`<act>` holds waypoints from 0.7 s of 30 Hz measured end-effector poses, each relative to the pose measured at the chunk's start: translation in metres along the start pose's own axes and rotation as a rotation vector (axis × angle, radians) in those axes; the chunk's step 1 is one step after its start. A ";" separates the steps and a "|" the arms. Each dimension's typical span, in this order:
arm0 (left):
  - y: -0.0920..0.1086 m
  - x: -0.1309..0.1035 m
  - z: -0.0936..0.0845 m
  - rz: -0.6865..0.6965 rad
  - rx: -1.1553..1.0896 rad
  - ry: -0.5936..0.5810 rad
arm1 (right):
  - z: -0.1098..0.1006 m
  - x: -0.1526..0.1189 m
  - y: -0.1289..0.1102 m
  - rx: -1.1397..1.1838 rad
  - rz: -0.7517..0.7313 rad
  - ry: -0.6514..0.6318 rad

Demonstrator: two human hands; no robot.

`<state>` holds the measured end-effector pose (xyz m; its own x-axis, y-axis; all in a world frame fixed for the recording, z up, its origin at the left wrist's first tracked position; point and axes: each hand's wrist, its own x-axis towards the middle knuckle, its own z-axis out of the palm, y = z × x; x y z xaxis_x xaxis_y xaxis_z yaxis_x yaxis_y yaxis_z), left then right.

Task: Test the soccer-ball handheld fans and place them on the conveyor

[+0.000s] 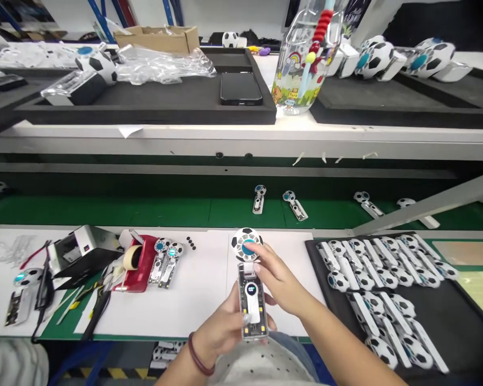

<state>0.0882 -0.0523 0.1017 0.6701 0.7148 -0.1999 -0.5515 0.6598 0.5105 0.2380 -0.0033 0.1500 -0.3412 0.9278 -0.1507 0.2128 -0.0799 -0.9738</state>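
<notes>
A handheld fan (253, 300) with a soccer-ball head, a blue centre and a see-through handle is held upright over the white work surface. A small round display on its handle is lit and seems to read 100. My left hand (225, 321) is wrapped round the lower handle, thumb on its front. The fingers of my right hand (279, 276) close on the top of the fan, one fingertip on the blue centre and another at the neck. Two similar fans (171, 262) lie to the left, beside a red tape dispenser (145, 268).
On the right, a black foam tray (462, 327) carries several fans in rows. More fans (293, 206) lie on the green conveyor belt (225, 212) ahead. Left are tools (99, 311) and a black-and-silver device (82, 252). A shelf above bears a phone (240, 88) and a bottle (306, 69).
</notes>
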 end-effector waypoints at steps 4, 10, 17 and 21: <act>-0.005 -0.010 0.013 0.002 0.119 0.265 | 0.011 -0.016 -0.009 -0.206 -0.086 0.036; -0.010 -0.022 0.028 0.023 0.166 0.255 | 0.017 -0.031 -0.012 -0.268 -0.067 0.088; -0.016 -0.033 0.036 0.020 0.127 0.275 | 0.023 -0.044 -0.019 -0.330 -0.066 0.112; -0.018 -0.037 0.036 0.027 0.129 0.249 | 0.025 -0.050 -0.019 -0.328 -0.068 0.130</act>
<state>0.0912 -0.0993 0.1303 0.5050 0.7770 -0.3759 -0.4891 0.6164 0.6171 0.2279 -0.0571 0.1718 -0.2497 0.9673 -0.0439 0.4833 0.0853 -0.8713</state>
